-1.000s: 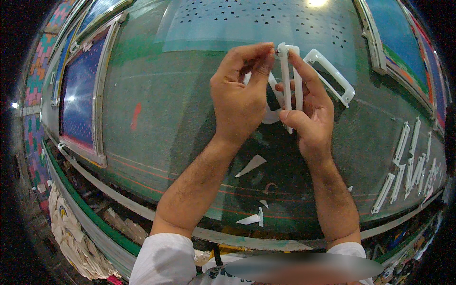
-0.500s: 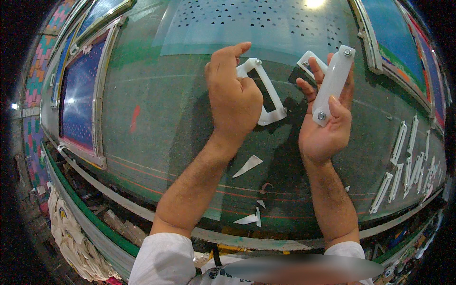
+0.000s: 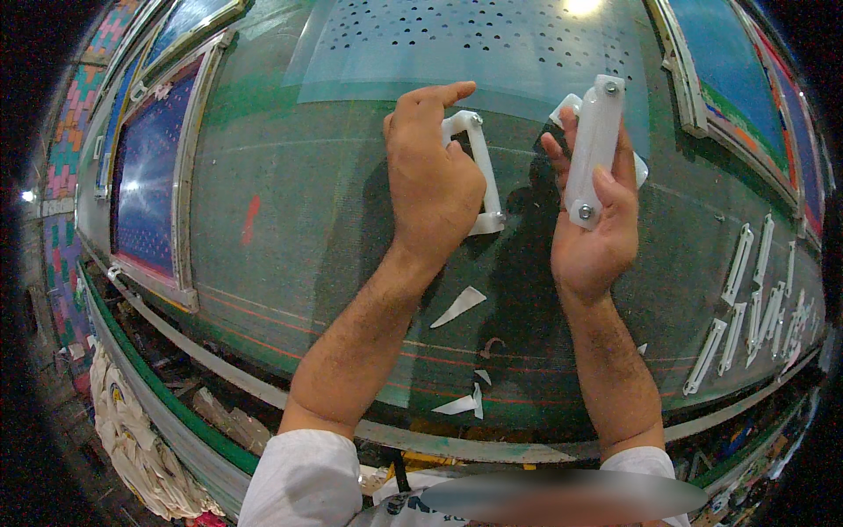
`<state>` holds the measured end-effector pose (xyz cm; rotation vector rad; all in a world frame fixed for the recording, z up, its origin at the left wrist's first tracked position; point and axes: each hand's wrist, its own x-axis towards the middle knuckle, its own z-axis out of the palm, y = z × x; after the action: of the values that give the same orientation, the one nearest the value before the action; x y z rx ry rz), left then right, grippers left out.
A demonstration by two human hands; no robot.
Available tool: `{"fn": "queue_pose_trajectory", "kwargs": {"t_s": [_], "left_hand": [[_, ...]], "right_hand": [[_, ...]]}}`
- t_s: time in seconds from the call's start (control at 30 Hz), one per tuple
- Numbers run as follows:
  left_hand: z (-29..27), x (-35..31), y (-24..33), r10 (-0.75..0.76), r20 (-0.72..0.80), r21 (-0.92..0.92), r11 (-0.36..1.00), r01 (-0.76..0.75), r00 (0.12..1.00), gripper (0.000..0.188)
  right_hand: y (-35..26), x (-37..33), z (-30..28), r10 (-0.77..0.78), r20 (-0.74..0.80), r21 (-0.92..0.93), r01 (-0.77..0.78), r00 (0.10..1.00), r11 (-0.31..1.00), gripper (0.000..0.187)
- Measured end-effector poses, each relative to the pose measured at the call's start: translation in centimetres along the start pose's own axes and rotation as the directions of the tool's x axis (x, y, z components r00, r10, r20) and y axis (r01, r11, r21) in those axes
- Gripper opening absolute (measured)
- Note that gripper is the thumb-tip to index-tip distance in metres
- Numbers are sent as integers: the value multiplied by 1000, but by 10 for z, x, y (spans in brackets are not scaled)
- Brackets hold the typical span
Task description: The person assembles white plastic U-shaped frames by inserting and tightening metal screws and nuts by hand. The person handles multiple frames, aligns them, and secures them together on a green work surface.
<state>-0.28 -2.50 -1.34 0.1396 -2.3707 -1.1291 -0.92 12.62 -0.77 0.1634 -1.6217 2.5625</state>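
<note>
My left hand (image 3: pixel 430 171) is curled round a white U-shaped plastic handle (image 3: pixel 489 180) with a bolt at each corner; its index finger points to the right. The handle's left part is hidden behind that hand. My right hand (image 3: pixel 601 228), palm up, has its thumb pressed on another white plastic handle (image 3: pixel 597 145), which stands nearly upright with a bolt at each end. Behind the right fingers shows a further white piece (image 3: pixel 566 109), mostly hidden; I cannot tell whether it belongs to the same handle. Both hands are above the dark green table (image 3: pixel 263 281).
Several similar narrow white handles (image 3: pixel 705 356) lie at the table's right. White scraps (image 3: pixel 458 307) are on the near middle. Framed screens stand left (image 3: pixel 189 176) and right (image 3: pixel 680 70). A translucent sheet (image 3: pixel 386 66) with dark dots lies at the far side. Cream cloth (image 3: pixel 132 430) hangs lower left.
The handle in my left hand has turned, its right side shifting left. The handle in my right hand has moved a little left and become more upright.
</note>
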Motion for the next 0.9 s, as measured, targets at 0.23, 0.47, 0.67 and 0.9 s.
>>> {"fn": "queue_pose_trajectory", "kwargs": {"t_s": [0.23, 0.47, 0.67, 0.9], "left_hand": [[1, 8, -8, -79, -81, -210, 976, 60, 994, 51], [-1, 7, -5, 101, -50, 158, 983, -92, 994, 44], [1, 6, -6, 56, 107, 227, 971, -79, 993, 38], [-2, 11, -6, 29, 10, -181, 983, -27, 1000, 39]], "right_hand": [[1, -3, 5, 69, 51, 78, -73, 996, 994, 68], [0, -4, 7, 120, 74, 138, -129, 990, 982, 69], [-1, -2, 7, 155, 25, 108, -157, 988, 982, 60], [-5, -2, 4, 174, 40, -18, -173, 984, 985, 56]]}}
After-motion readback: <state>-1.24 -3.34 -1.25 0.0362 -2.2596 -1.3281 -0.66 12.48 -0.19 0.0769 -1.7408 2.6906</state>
